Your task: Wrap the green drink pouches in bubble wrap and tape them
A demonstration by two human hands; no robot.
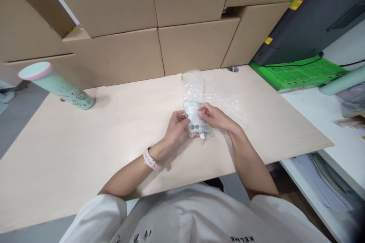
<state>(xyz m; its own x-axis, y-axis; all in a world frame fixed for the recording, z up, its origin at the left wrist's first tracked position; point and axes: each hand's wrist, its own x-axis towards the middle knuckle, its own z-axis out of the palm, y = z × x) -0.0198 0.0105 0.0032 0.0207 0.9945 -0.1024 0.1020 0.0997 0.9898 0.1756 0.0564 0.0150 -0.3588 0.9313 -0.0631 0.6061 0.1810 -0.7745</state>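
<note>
A flat pale green and white pouch point(194, 115) with a white cap at its near end lies on the table, with clear bubble wrap point(192, 86) around and beyond it. My left hand point(177, 126) rests at the pouch's left edge. Its thumb touches that edge, and the bent fingers stay apart from the thumb. From the right, my right hand point(213, 116) reaches over the pouch, thumb and fingertips closed on the film at its upper right side. The undersides of both hands are hidden.
A mint green tumbler point(67, 85) stands at the table's left. Cardboard boxes point(196, 47) form a wall along the back edge. To the right are a green crate point(299, 73), a dark grey case point(310, 19) and a white side surface point(319, 117). More bubble wrap point(225, 97) spreads rightward.
</note>
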